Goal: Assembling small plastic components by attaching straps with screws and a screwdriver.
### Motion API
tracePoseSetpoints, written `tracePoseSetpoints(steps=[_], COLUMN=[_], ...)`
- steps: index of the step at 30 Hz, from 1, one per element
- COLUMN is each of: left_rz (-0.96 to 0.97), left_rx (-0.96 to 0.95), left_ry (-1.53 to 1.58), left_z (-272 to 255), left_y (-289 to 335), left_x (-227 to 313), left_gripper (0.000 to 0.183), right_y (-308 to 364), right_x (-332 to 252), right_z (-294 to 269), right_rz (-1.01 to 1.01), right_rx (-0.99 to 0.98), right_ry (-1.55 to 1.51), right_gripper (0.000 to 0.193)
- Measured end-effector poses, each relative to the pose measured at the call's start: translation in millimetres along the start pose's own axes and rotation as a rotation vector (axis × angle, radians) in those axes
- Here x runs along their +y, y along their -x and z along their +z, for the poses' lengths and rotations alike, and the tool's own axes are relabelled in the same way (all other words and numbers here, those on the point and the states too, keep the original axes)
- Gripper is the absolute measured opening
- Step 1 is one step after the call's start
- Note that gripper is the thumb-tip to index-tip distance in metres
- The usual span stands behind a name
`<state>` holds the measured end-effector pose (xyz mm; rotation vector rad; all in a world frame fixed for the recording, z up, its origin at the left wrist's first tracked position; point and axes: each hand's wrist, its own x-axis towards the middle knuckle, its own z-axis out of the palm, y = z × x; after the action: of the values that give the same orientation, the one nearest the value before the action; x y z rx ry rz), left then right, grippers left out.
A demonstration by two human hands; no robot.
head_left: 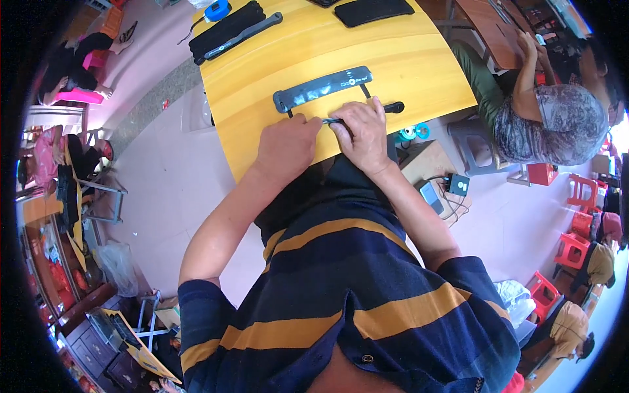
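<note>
On the yellow wooden table lies a long dark grey flat band [323, 90] with a rounded left end and pale printing. Thin black straps run from both its ends toward my hands. My left hand [288, 141] is closed at the near edge, its fingertips on a thin dark strip [331, 120]. Pinching that same strip from the other side is my right hand [360, 134], thumb and fingers bent together. A black rounded tab [394, 107] sticks out past the right hand. My fingers hide most of the strip.
Behind the band lie black fabric pieces with a grey band [244, 36], a blue tape measure [217, 10] and a black flat pouch [373, 10]. To the right, a person [550, 121] sits at another table. A cardboard box [432, 170] with small devices stands beside me.
</note>
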<state>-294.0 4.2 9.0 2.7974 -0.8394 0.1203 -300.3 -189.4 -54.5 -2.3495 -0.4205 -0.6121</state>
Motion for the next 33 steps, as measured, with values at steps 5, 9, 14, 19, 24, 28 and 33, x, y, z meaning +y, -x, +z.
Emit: tracePoseSetpoints(steps=[5,9,14,19,24,28,33], left_rz=[0.006,0.021,0.044,0.065,0.073,0.100,0.061], left_rx=[0.002,-0.009,-0.094,-0.141,-0.205,-0.236,-0.276], left_ry=[0.009,0.030,0.015,-0.004,0.001,-0.014,-0.051], left_z=[0.9,-2.0,-8.3,-13.2,-20.4,-19.0,-18.8], left_y=[-2.4,-6.2,-15.0,-24.7,-34.5,-35.4,-27.9], left_x=[-1.8,-0.5,0.7,-3.0,-7.9,-15.9,-27.3], left_gripper=[0.008,0.009,0.010,0.011,0.012,0.013,0.013], right_y=[-0.3,-1.1,-2.1,-7.7,-10.5,-11.5,-14.1], right_x=[0.0,-1.4,-0.4,6.7,13.8,12.2,10.6], right_z=[-0.1,-1.0,-1.2,-2.2,-4.0,-5.3,-5.5], right_rz=[0.004,0.001,0.000,-0.008,-0.032,-0.032,-0.046], right_rx=[-0.008,-0.013,-0.014,-0.042,-0.092,-0.092,-0.088], right_ry=[-0.003,-0.006,-0.018,-0.039,-0.105,-0.091,-0.092], right_gripper=[0.017,0.016,0.014,0.010,0.008,0.008,0.008])
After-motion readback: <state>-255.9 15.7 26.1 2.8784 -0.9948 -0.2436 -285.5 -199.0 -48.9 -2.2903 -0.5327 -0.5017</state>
